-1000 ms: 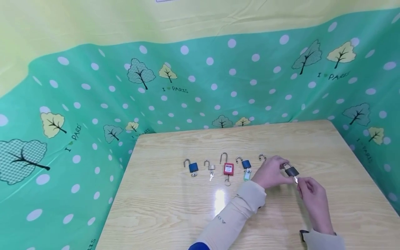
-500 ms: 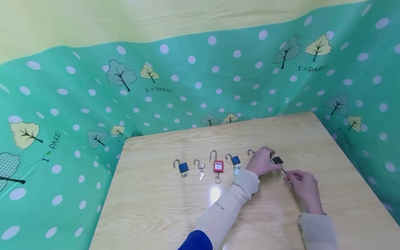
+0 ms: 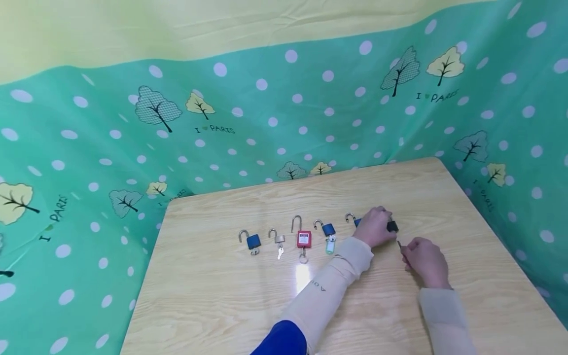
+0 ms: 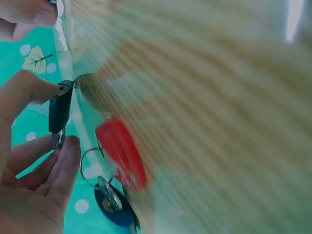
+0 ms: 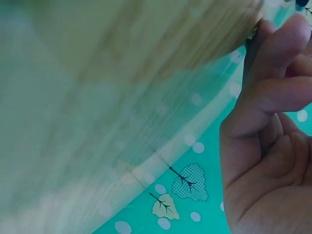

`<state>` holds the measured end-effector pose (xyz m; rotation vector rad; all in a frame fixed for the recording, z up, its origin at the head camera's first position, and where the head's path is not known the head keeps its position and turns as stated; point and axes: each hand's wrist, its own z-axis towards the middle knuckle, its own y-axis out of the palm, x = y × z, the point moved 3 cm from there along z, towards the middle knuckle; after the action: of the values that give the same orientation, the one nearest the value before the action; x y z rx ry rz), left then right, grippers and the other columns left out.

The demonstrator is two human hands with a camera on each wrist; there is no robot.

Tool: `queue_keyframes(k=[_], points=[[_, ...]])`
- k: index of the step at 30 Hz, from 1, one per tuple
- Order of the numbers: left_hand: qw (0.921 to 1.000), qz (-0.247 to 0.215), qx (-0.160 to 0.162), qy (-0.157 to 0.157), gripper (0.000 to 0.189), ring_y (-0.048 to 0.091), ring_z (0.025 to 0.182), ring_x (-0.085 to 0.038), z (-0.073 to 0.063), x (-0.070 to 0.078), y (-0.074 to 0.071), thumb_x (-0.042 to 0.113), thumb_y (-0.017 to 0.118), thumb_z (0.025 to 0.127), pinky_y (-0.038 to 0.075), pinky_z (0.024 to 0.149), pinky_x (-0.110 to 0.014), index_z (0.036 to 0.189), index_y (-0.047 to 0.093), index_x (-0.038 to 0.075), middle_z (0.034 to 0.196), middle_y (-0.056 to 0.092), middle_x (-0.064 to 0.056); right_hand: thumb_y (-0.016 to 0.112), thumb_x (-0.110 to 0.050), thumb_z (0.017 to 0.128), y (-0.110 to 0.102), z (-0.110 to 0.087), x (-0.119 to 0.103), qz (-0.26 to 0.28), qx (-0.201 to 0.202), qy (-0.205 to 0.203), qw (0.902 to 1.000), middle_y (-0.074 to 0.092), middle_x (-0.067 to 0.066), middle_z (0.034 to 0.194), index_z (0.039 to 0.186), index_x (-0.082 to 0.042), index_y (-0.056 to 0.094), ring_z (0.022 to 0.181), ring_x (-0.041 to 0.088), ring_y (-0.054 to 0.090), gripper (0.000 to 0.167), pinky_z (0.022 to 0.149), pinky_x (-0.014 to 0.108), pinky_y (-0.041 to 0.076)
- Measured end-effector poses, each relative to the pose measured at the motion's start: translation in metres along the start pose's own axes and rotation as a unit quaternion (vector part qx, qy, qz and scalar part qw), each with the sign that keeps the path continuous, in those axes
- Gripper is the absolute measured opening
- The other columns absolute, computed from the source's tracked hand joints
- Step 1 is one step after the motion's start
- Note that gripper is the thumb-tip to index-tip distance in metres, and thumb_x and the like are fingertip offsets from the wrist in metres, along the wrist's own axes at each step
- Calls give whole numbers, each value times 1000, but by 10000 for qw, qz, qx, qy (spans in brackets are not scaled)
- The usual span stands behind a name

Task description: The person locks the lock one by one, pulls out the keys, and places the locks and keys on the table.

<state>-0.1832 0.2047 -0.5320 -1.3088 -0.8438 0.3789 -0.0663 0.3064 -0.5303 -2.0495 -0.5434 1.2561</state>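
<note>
My left hand (image 3: 376, 227) holds a small black padlock (image 3: 392, 226) at the right end of a row of locks. In the left wrist view the thumb presses the bottom face of this black padlock (image 4: 60, 109), and the other fingers are at its metal shackle (image 4: 58, 139). Just in front of it my right hand (image 3: 427, 261) pinches a small key (image 3: 399, 243), its tip apart from the lock. Most of that key is hidden by the fingers. Beneath the left hand a blue padlock (image 3: 357, 222) with a raised shackle is partly covered; a red tag (image 4: 122, 153) on a ring lies beside it.
On the wooden table (image 3: 213, 296) more open padlocks lie in a row: a blue one (image 3: 253, 241), a small silver one (image 3: 279, 239), a red one (image 3: 303, 238) and another blue one (image 3: 328, 230), each with its key. A green patterned cloth (image 3: 248, 123) hangs around the table.
The key in my right hand has come away from the black padlock. The left hand still holds the lock, now mostly hidden behind it. The head view has shifted to the right.
</note>
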Motion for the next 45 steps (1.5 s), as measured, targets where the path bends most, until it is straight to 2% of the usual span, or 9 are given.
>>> queue_keyframes(k=[7, 13, 19, 24, 28, 33, 36, 41, 45], points=[[9965, 804, 88, 220, 54, 57, 117, -10, 2, -3, 4, 44, 77, 84, 42, 103, -19, 130, 65, 20, 127, 66, 8, 51, -23, 102, 2, 9, -5, -179, -189, 204, 9995, 65, 4, 68, 92, 0, 59, 61, 18, 59, 26, 57, 32, 38], [9956, 919, 181, 46, 49, 56, 122, -11, 4, -9, 7, 45, 73, 88, 41, 106, -24, 131, 63, 24, 130, 65, 11, 53, -26, 102, 3, 14, -11, -262, -161, 198, 9993, 64, 4, 69, 89, -1, 59, 65, 21, 56, 29, 58, 32, 39], [9966, 785, -140, -226, 58, 48, 135, -14, -2, -18, 1, 54, 68, 89, 35, 113, -26, 138, 57, 23, 144, 55, 6, 52, -31, 101, 1, 14, -14, -336, -42, 146, 9993, 66, 10, 74, 91, 1, 61, 71, 25, 59, 35, 59, 34, 42], [9974, 473, -208, -495, 53, 51, 129, -15, -12, -31, -16, 51, 69, 90, 42, 107, -26, 134, 62, 22, 138, 58, 2, 51, -31, 102, -3, 12, -19, -346, 244, -15, 9991, 68, 23, 91, 102, 7, 61, 75, 31, 63, 39, 59, 37, 47], [9968, 284, -564, -493, 50, 55, 122, -15, -18, -42, -26, 44, 74, 87, 45, 103, -25, 133, 63, 25, 133, 61, 3, 52, -27, 102, -5, 13, -28, -204, 275, -195, 9992, 68, 24, 91, 107, 8, 59, 70, 28, 61, 36, 55, 35, 44], [9957, 177, -848, -321, 44, 57, 119, -14, -18, -48, -24, 35, 75, 89, 46, 99, -23, 131, 64, 26, 132, 62, 5, 53, -28, 101, 1, 16, -38, -105, 124, -331, 9993, 66, 22, 90, 110, 8, 59, 70, 26, 57, 38, 55, 32, 41], [9960, 106, -836, -285, 39, 58, 115, -12, -19, -50, -21, 30, 75, 89, 47, 97, -22, 127, 67, 27, 128, 64, 7, 53, -29, 101, 9, 18, -42, -113, 40, -449, 9989, 66, 21, 90, 109, 8, 59, 71, 26, 58, 38, 56, 32, 41], [9967, -54, -705, -402, 33, 59, 111, -10, -24, -50, -18, 22, 74, 90, 47, 95, -21, 122, 70, 27, 122, 65, 8, 55, -26, 100, 20, 14, -49, -103, -35, -558, 9984, 66, 18, 86, 107, 8, 59, 70, 26, 58, 34, 56, 32, 41], [9970, 153, -566, -506, 31, 60, 109, -10, -27, -45, -18, 16, 73, 90, 49, 90, -19, 120, 72, 27, 118, 66, 8, 56, -24, 98, 23, 12, -51, -171, -23, -640, 9978, 66, 20, 87, 105, 7, 59, 72, 28, 59, 32, 57, 34, 43]])
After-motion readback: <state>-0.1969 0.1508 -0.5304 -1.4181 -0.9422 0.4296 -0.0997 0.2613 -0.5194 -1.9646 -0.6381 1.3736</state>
